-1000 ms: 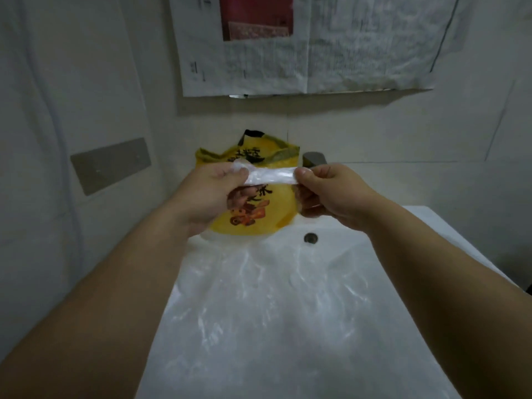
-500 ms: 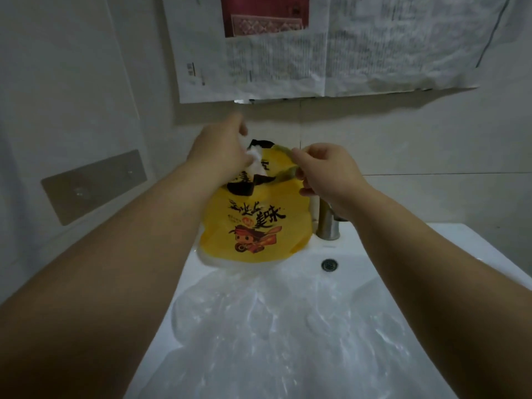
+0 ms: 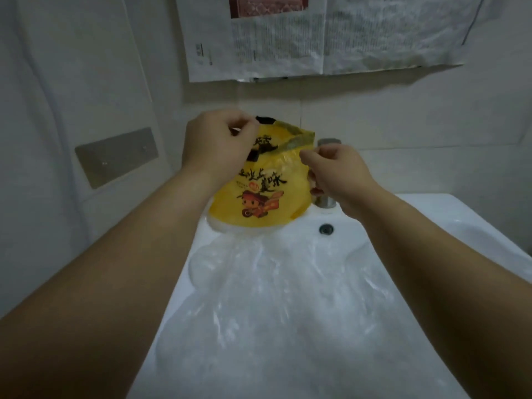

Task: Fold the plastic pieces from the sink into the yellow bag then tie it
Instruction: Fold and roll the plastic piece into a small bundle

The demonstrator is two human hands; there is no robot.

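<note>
The yellow bag [image 3: 259,197], printed with black characters and a cartoon figure, stands at the back of the white sink [image 3: 460,226] with its mouth up. My left hand [image 3: 216,145] has curled fingers on the left side of the bag's top edge. My right hand [image 3: 336,171] pinches the right side of that edge. Crumpled clear plastic pieces [image 3: 273,298] fill the basin below and in front of the bag. No folded piece shows in either hand.
A metal faucet [image 3: 325,201] stands just behind my right hand, with the overflow hole [image 3: 326,228] below it. Newspaper sheets [image 3: 316,38] hang on the wall above. A metal plate [image 3: 115,156] is fixed to the left wall.
A second ago both hands held a folded white plastic strip in front of the bag. My left hand carried it to the bag's mouth; the strip is out of sight now and both hands hold the rim.
</note>
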